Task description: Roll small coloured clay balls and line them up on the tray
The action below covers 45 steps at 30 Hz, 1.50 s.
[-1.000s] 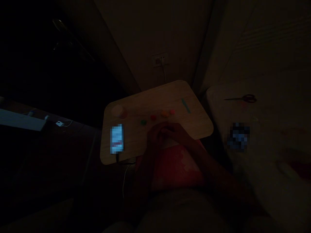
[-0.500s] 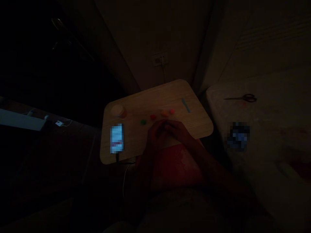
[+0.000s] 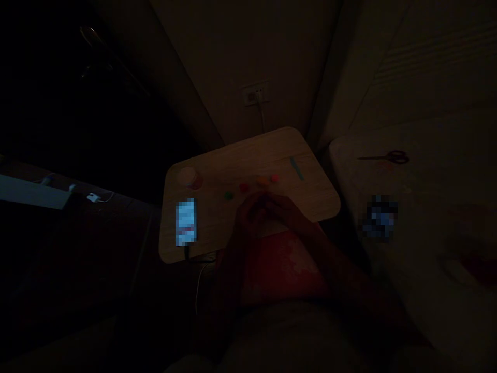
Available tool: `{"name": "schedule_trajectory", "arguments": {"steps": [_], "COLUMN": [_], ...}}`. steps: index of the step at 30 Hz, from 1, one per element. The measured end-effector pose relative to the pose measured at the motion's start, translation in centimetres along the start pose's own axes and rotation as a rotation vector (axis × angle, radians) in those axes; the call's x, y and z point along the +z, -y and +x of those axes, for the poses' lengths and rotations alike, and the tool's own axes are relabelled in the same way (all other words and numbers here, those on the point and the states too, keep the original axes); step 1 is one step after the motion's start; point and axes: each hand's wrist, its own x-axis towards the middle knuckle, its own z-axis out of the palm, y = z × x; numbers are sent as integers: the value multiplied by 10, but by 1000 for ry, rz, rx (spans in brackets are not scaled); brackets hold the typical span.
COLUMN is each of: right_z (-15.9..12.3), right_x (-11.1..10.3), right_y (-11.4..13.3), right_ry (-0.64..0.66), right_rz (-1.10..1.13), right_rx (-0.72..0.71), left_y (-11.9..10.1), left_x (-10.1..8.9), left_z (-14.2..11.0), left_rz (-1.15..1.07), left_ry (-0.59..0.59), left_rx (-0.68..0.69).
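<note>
The room is very dark. My left hand (image 3: 248, 215) and my right hand (image 3: 283, 210) meet fingertip to fingertip over the near edge of a small wooden lap table (image 3: 217, 171). Their fingers look curled together, but what lies between them is lost in the dark. Just beyond the hands lie small coloured lumps: a green lump (image 3: 229, 195), a red lump (image 3: 244, 187), an orange lump (image 3: 263, 180) and a pink lump (image 3: 275, 178). A thin teal tool (image 3: 297, 169) lies at the table's far right.
A lit phone (image 3: 185, 221) with a cable lies at the table's left front, a small round tub (image 3: 188, 177) behind it. Scissors (image 3: 386, 157) and another lit screen (image 3: 381, 217) rest on the bed to the right. A wall socket (image 3: 254, 94) is behind the table.
The hands have stayed together at the table's near edge, with only slight finger movement. The view has shifted a little.
</note>
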Motion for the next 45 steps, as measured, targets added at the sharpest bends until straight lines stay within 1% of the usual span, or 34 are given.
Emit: {"name": "schedule_trajectory", "arguments": {"steps": [4, 9, 14, 17, 19, 22, 24, 27, 32, 35, 39, 42, 45], "right_z": [-1, 1, 4, 8, 10, 10, 8, 5, 4, 4, 3, 2, 2], "right_x": [-1, -1, -3, -7, -10, -16, -19, -20, -18, -19, -21, -20, -17], "right_y": [1, -1, -4, -7, -8, -5, -2, 2, 2, 1, 1, 2, 2], "right_ry": [12, -15, -38, 12, 75, 168, 194, 178, 187, 184, 181, 148, 89], "right_rz": [33, 190, 192, 232, 239, 227, 226, 229, 222, 229, 137, 101, 65], "right_rx": [12, 20, 53, 91, 101, 89, 77, 71, 63, 58, 44, 3, -36], "left_y": [0, 3, 2, -2, -6, -11, -13, -13, -9, -8, -7, -6, -5], "left_x": [-1, -1, -1, -2, -2, -4, -4, -3, -1, -2, -3, -1, 0], "left_z": [0, 0, 1, 1, 2, 3, 4, 4, 4, 4, 4, 4, 4], "left_rz": [-28, -52, -46, -52, -50, -34, -29, -16, 0, -2, 22, 44, 42], "left_ry": [16, 11, 18, 26, 45, 71, 90, 93, 38, 42, 62, 69, 79], "left_rx": [-4, -5, 8, 26, 44, 71, 82, 99, 81, 79, 71, 68, 74]}}
